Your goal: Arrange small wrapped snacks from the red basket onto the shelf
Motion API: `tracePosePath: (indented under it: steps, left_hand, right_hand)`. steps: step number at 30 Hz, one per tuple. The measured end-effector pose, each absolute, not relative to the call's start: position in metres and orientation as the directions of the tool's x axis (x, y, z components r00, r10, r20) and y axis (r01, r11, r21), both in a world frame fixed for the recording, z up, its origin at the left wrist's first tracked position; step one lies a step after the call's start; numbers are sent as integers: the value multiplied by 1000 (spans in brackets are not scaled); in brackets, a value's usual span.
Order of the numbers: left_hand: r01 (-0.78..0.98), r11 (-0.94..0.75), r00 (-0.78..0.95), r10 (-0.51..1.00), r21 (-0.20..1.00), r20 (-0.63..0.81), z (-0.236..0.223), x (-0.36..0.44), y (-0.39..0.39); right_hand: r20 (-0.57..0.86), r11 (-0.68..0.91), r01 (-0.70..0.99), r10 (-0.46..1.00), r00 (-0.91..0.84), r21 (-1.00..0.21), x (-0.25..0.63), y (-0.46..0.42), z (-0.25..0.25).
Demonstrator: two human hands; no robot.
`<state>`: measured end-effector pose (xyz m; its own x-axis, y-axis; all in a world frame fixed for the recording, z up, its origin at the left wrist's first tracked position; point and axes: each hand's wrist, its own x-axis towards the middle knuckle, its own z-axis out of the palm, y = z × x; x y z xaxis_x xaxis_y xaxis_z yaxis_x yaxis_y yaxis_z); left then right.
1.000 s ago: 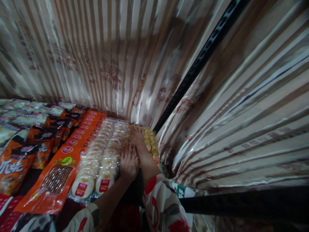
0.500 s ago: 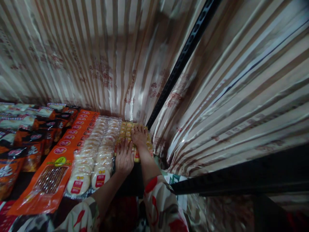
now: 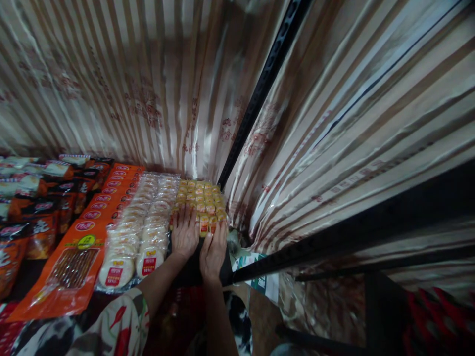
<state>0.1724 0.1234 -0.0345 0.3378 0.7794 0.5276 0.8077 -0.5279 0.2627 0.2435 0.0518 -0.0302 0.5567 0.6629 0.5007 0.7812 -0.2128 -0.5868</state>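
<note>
Rows of small yellow-wrapped packets [image 3: 199, 193] lie side by side in the back corner of the dark shelf. My left hand [image 3: 185, 231] rests on their front left edge, palm down with fingers stretched out. Touching the front right edge of the same packets is my right hand [image 3: 214, 249], its fingers extended and the thumb slightly apart. Neither hand is wrapped around anything. Just left of my left hand are two rows of round white crackers in clear wrap [image 3: 150, 247] with red labels.
Overlapping orange snack bags [image 3: 79, 262] lie left of the crackers, with more black-and-orange bags [image 3: 44, 225] beyond. A pleated, printed curtain [image 3: 166, 99] hangs behind. A black perforated post [image 3: 256, 99] rises at the corner, and a dark rail [image 3: 334, 227] runs along the right.
My right hand has drawn back from the top of the yellow packets to their front edge. The left hand stays at the front left. The view has shifted slightly.
</note>
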Motion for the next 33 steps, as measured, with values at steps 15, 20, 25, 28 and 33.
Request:
tracePosePath:
  steps: [15, 20, 25, 28, 33]
  left_hand:
    - [791, -563, 374, 754, 238, 540, -34, 172, 123]
    - [786, -576, 396, 748, 224, 532, -32, 171, 122]
    - [780, -589, 409, 735, 211, 541, -32, 171, 122]
    - [778, -592, 414, 734, 209, 538, -32, 171, 122]
    - [788, -578, 402, 746, 215, 531, -33, 172, 121]
  right_hand:
    - [403, -287, 718, 669, 624, -634, 261, 40, -46]
    - [422, -305, 746, 671, 610, -592, 260, 39, -47]
    - [430, -315, 760, 674, 600, -568, 260, 38, -46]
    - [430, -336, 758, 664, 612, -560, 259, 39, -48]
    - [428, -308, 750, 669, 608, -585, 262, 42, -52]
